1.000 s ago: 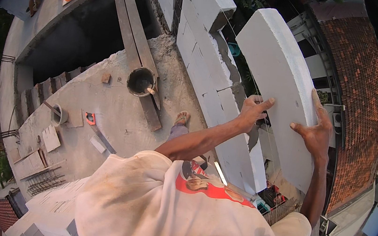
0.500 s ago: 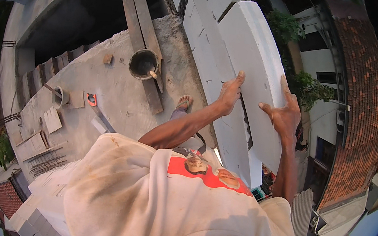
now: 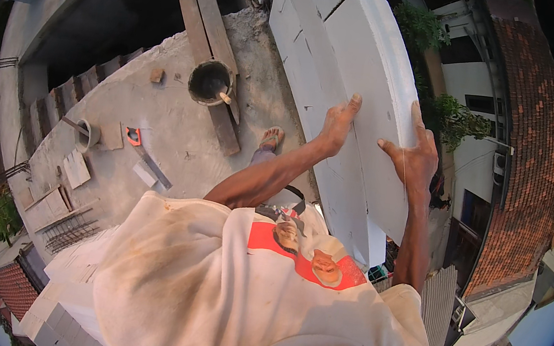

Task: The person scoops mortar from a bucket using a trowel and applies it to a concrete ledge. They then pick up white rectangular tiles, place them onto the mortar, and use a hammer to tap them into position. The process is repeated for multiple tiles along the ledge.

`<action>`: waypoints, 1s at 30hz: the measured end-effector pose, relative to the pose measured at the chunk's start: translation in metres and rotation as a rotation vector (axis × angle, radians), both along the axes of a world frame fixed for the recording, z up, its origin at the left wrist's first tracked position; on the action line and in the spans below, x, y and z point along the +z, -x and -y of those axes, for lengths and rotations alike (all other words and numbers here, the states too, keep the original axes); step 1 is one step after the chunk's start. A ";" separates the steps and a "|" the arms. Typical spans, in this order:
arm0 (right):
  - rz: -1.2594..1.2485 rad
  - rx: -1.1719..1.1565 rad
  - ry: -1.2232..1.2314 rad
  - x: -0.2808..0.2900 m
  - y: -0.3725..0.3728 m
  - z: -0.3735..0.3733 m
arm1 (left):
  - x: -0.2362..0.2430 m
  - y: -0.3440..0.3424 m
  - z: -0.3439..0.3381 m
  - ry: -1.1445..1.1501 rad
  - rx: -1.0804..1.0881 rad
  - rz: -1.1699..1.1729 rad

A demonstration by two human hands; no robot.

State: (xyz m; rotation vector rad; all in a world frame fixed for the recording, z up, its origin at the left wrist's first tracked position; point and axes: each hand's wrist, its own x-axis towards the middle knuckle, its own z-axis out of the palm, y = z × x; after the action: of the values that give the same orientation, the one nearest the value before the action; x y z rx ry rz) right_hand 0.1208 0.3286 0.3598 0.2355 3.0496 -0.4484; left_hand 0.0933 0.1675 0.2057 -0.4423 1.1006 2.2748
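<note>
Both hands are pressed flat on a large white lightweight masonry block [image 3: 369,94] that sits on top of the white block wall [image 3: 305,59], at the outer edge of a concrete rooftop slab [image 3: 158,124]. The left hand [image 3: 336,122] lies on the block's inner face with its fingers together and pointing up; the right hand [image 3: 417,159] grips the block's outer edge, fingers spread, thumb toward the other hand. Neither hand closes round anything; they bear on the block from two sides. The step in hand looks like seating this block in line on the course beneath it, and the next move probably calls for small, even pressure from both palms, since past the right fingers lies an open drop to red tiled roofs [image 3: 537,136]. Behind the left fingers, well apart, stand a dark round mortar bucket [image 3: 210,83] on wooden planks [image 3: 204,33] and an orange-handled hand saw [image 3: 145,151].
</note>
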 end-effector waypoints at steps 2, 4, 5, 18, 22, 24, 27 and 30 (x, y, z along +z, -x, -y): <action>0.017 -0.013 -0.009 -0.003 0.000 -0.001 | -0.005 0.003 -0.001 -0.012 0.024 -0.036; 0.000 0.020 -0.044 -0.009 0.002 -0.007 | 0.001 -0.001 0.001 -0.069 0.028 -0.075; -0.003 0.032 -0.066 -0.010 0.000 -0.011 | 0.009 -0.001 0.002 -0.113 0.026 -0.099; 0.024 0.018 -0.144 -0.011 -0.005 -0.009 | 0.001 0.004 -0.010 0.063 -0.007 -0.007; 0.027 0.027 -0.181 -0.009 -0.004 -0.003 | 0.004 0.000 -0.009 0.038 0.004 -0.081; 0.048 0.035 -0.213 -0.012 -0.004 -0.003 | 0.004 0.000 -0.009 0.038 0.011 -0.097; 0.103 0.043 -0.208 -0.016 -0.008 -0.006 | -0.003 0.002 -0.015 0.066 0.015 -0.074; 0.121 0.098 -0.064 0.008 -0.001 -0.002 | -0.007 0.002 -0.013 0.090 -0.009 -0.093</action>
State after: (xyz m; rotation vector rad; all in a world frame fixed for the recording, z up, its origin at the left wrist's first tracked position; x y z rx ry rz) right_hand 0.1222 0.3302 0.3682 0.1110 2.9434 -0.3188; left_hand 0.0914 0.1802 0.1987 -0.3683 1.2523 2.2644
